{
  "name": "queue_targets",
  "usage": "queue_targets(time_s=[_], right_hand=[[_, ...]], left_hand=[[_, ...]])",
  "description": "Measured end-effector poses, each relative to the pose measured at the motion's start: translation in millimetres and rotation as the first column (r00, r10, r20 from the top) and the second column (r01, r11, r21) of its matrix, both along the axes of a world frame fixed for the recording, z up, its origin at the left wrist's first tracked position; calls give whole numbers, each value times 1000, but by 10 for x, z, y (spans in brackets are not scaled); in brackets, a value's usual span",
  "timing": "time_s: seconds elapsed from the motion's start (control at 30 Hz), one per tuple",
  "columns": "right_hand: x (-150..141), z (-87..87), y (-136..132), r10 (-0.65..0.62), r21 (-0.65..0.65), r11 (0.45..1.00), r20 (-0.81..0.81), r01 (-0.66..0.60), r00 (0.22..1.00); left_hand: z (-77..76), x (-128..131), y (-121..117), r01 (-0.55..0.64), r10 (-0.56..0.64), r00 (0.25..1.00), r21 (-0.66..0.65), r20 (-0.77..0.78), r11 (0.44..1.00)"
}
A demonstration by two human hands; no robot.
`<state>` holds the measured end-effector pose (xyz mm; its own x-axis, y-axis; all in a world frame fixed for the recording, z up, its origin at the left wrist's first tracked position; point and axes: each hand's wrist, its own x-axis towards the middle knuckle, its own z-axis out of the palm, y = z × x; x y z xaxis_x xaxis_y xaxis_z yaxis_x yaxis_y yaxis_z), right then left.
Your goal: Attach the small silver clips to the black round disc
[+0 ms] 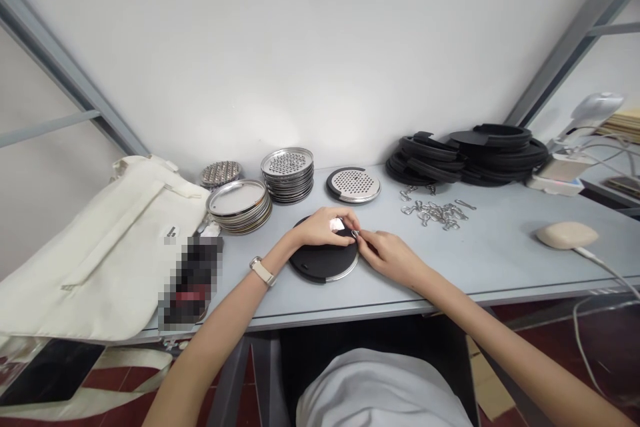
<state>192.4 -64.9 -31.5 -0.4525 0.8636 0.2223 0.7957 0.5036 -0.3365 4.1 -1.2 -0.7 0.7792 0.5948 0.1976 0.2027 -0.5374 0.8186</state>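
A black round disc (323, 263) with a silver metal rim lies on the table in front of me. My left hand (327, 227) is over its far part, fingers and thumb curved onto the right edge. At that edge my right hand (387, 255) pinches a small metal wire clip (355, 233). The clip touches the disc's rim; the fingertips partly hide it. Behind the disc lies a finished-looking round grater (356, 183) with a black partial rim. More loose wire clips (440, 213) are scattered to the right.
Stacks of metal grater plates (287, 167) and flat metal discs (239, 203) stand at the left. Black plastic rings (425, 159) are piled at the back right. A white bag (110, 247) lies far left, a corded beige mouse-like device (567, 235) at right.
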Motion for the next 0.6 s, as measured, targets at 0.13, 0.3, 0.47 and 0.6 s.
queue_targets(time_s=[0.13,0.3,0.47,0.6], right_hand=[[-2,5,-3,3,10,1000,20,-4,1000],[-1,19,-10,-2,-1,1000,28,2,1000],[2,48,-25,-10,-44,999,-7,9,1000],[14,56,-28,-9,-81,997,-57,4,998]], left_hand=[[18,1,-10,8,-8,1000,-7,6,1000],[35,1,-19,4,-4,1000,-1,2,1000],[44,3,-28,0,0,1000,-18,-7,1000],[42,2,-28,3,-3,1000,-21,-13,1000]])
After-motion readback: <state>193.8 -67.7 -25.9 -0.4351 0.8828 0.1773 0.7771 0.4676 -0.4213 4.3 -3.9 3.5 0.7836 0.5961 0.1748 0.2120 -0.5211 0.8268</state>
